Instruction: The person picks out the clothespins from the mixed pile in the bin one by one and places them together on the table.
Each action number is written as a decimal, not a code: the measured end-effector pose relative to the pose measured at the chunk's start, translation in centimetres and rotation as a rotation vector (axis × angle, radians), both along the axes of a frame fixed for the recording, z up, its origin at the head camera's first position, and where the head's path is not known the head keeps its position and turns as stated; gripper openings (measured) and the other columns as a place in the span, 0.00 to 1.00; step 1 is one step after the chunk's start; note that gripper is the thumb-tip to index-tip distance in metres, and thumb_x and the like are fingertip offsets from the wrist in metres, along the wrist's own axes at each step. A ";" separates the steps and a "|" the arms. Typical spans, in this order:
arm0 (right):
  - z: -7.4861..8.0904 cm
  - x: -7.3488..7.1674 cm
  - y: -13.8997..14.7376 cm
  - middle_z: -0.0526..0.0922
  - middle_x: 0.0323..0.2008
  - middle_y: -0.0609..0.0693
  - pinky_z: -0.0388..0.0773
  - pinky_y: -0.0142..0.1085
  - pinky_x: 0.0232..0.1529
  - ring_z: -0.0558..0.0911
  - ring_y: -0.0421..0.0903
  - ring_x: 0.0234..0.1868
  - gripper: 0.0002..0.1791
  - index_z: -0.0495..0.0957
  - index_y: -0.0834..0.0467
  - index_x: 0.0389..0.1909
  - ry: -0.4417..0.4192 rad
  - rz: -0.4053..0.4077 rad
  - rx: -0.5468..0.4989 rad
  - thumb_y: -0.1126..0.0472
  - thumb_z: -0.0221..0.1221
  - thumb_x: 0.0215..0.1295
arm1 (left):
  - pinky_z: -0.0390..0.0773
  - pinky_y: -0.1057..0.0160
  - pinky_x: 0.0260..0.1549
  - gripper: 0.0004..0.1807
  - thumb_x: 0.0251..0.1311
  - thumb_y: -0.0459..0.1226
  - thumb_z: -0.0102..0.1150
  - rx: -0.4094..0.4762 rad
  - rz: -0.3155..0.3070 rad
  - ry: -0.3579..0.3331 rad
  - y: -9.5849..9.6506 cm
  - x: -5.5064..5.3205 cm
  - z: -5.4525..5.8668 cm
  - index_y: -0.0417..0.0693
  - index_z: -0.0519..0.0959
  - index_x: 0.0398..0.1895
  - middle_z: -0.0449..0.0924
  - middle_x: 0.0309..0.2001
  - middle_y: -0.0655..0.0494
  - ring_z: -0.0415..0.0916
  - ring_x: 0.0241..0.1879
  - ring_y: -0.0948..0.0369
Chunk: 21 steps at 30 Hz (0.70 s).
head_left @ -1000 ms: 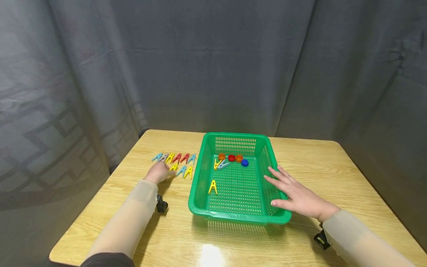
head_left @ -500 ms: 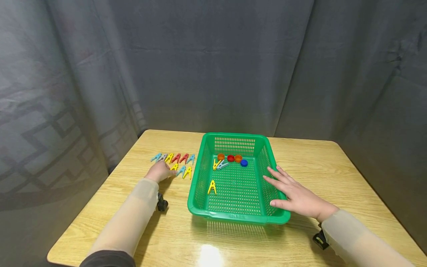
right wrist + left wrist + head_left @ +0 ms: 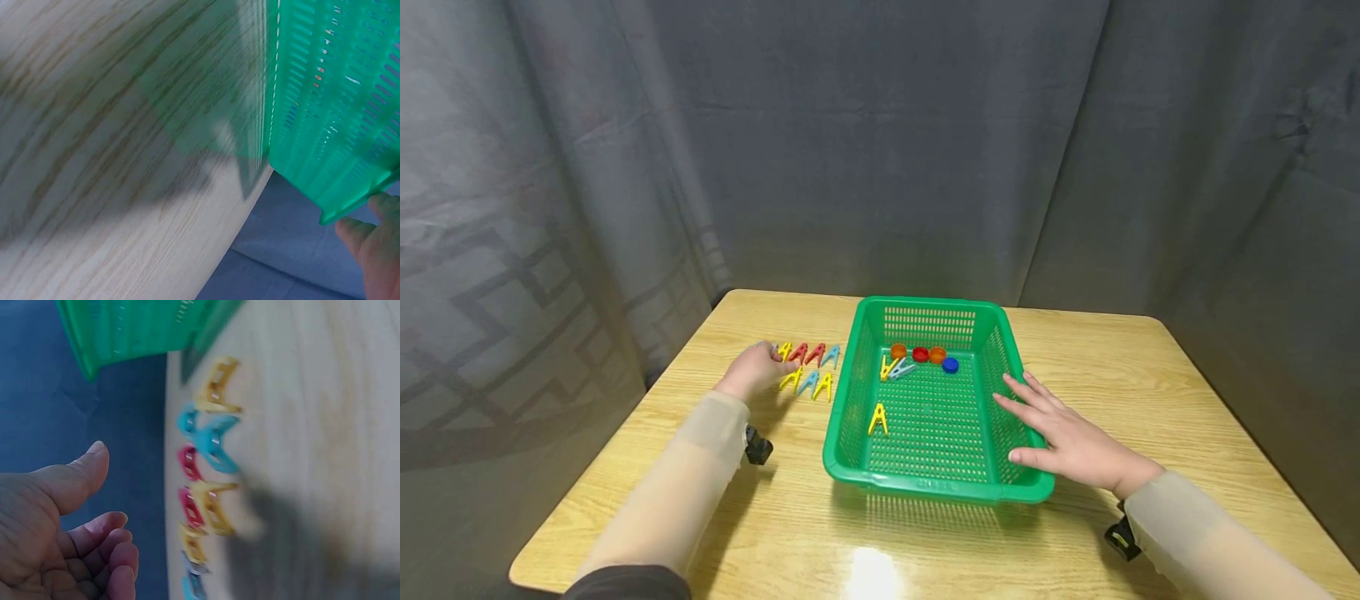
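My left hand (image 3: 751, 372) hovers over the left end of several plastic clothespins laid in two rows on the table. Its fingers are loosely curled with nothing between them, as the left wrist view confirms. Nearest to it are a yellow clothespin (image 3: 792, 379) and a second yellow clothespin (image 3: 785, 350); red clothespins (image 3: 816, 355) and light blue clothespins (image 3: 808, 382) lie beside them. In the head view, this hand hides the leftmost ones. My right hand (image 3: 1067, 437), fingers spread and straight, rests on the right rim of the green basket (image 3: 936, 490).
Inside the basket lie a yellow clothespin (image 3: 877, 419), another yellow clothespin (image 3: 887, 367) crossed with a light blue clothespin (image 3: 902, 368), and bottle caps: orange, red (image 3: 921, 355) and blue (image 3: 951, 365). Grey curtains (image 3: 880, 167) hang behind the wooden table (image 3: 1097, 358).
My left hand has lifted slightly and shifted left, and the front yellow clothespin shows more fully. The right hand and basket stay in place.
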State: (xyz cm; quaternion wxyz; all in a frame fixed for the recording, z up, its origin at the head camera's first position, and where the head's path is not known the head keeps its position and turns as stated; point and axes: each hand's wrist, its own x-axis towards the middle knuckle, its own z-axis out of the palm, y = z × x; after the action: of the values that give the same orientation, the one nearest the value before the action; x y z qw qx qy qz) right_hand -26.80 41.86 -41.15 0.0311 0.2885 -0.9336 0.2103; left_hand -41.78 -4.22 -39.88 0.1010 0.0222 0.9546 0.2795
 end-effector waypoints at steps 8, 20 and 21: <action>0.3 -0.1 -0.1 0.49 0.75 0.54 0.56 0.69 0.57 0.43 0.63 0.74 0.40 0.59 0.52 0.73 -0.005 0.005 -0.003 0.46 0.61 0.62 | 0.72 0.49 0.45 0.27 0.63 0.52 0.59 0.019 -0.069 0.042 1.4 0.4 3.3 0.38 0.70 0.52 0.74 0.51 0.42 0.72 0.47 0.49; 0.3 -0.2 -0.1 0.50 0.75 0.54 0.57 0.69 0.58 0.42 0.61 0.74 0.40 0.59 0.52 0.73 0.007 0.005 0.001 0.46 0.62 0.62 | 0.73 0.55 0.40 0.23 0.61 0.48 0.63 0.002 -0.350 0.149 8.4 2.0 8.5 0.41 0.75 0.51 0.75 0.42 0.50 0.73 0.36 0.56; 0.2 -0.1 -0.1 0.49 0.75 0.54 0.57 0.69 0.57 0.42 0.61 0.74 0.40 0.59 0.52 0.73 0.006 0.004 0.000 0.46 0.62 0.62 | 0.74 0.56 0.40 0.22 0.61 0.48 0.63 -0.032 -0.395 0.149 9.3 2.2 8.8 0.41 0.76 0.50 0.76 0.42 0.51 0.73 0.36 0.56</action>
State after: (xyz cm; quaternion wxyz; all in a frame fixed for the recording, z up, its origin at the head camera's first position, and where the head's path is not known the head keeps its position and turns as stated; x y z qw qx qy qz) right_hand -26.91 41.81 -40.93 0.0337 0.2909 -0.9330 0.2092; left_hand -39.58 5.03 -31.05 0.0832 0.2279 0.9408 0.2366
